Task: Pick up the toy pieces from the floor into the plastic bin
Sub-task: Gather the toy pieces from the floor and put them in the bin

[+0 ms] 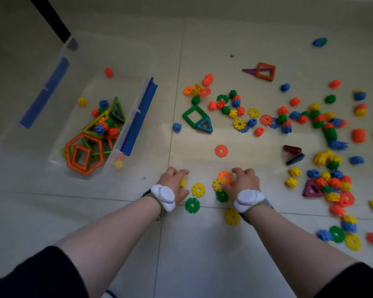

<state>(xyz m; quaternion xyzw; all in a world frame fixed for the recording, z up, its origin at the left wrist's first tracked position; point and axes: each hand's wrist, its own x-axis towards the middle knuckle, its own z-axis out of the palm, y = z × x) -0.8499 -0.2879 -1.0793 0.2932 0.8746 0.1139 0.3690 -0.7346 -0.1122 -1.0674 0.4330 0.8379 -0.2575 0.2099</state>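
Observation:
A clear plastic bin with blue handles lies at the left and holds several toy frames and small blocks. My left hand rests on the floor, curled over a yellow disc that shows at its edge. My right hand is curled over an orange disc and a yellow disc. Between the hands lie a yellow gear disc and a green one. Another green disc sits by my right wrist. An orange disc lies alone further out.
Many coloured blocks, discs and magnetic frames are scattered over the tiled floor to the right, among them a green square frame and an orange square frame. A black furniture leg stands behind the bin.

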